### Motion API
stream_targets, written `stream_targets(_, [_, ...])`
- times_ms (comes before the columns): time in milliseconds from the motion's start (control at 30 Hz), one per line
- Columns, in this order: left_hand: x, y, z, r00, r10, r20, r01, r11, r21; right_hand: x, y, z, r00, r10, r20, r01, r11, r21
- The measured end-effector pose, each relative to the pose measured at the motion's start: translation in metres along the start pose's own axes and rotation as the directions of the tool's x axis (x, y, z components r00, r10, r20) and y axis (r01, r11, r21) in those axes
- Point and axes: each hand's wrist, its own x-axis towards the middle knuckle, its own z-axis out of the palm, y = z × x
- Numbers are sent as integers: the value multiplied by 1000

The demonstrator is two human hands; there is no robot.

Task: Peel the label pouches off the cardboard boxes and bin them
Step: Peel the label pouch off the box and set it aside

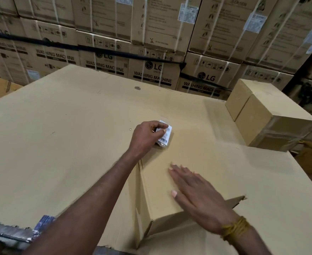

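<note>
Cardboard is carrying everything: a wide flat cardboard sheet (pixel 63 144) is serving as the work surface, and a long closed box (pixel 203 162) is lying on it, running from the near edge toward the middle. The label pouch (pixel 164 134), a clear plastic sleeve with a white barcoded paper inside, is sitting at the far end of this box top. The left hand (pixel 146 137) is pinching its upper corner with curled fingers. The right hand (pixel 197 192) is lying flat with straight fingers on the near part of the box top, holding nothing, probably steadying the box.

I judge the pouch to be light, thin and floppy, a little slippery, and glued underneath, so it may tear the cardboard skin or stretch. A loosened corner looks like the best place to hold, pulling low and slowly.

Two stacked smaller boxes (pixel 265 115) are standing near the right far corner of the sheet, well apart from the pouch. Strapped washing machine cartons (pixel 151 70) are rising behind the far edge. No bin is showing, and nothing is blocking the pouch.
</note>
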Motion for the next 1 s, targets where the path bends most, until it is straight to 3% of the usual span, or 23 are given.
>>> stream_targets(167, [1,-1,-3,1000,-12,-4,12,1000,6,50,10,-5,978,189,-84,-188,982,10])
stream_targets(367, [0,-1,0,1000,-17,0,17,1000,-19,-7,-20,9,999,26,-28,-25,999,32])
stream_targets(467, [0,-1,1,1000,0,17,0,1000,19,-6,-3,1,997,70,21,-70,997,11])
stream_targets(633, [1,-1,-1,1000,-9,15,9,999,41,56,-7,-2,983,172,-62,-171,985,17])
stream_targets(867, [0,0,-1,1000,-12,17,12,1000,26,-1,-24,9,996,83,-28,-83,996,-19])
stream_targets(1000, [1,-1,0,1000,-7,28,6,999,41,40,-17,1,991,128,-25,-127,992,16])
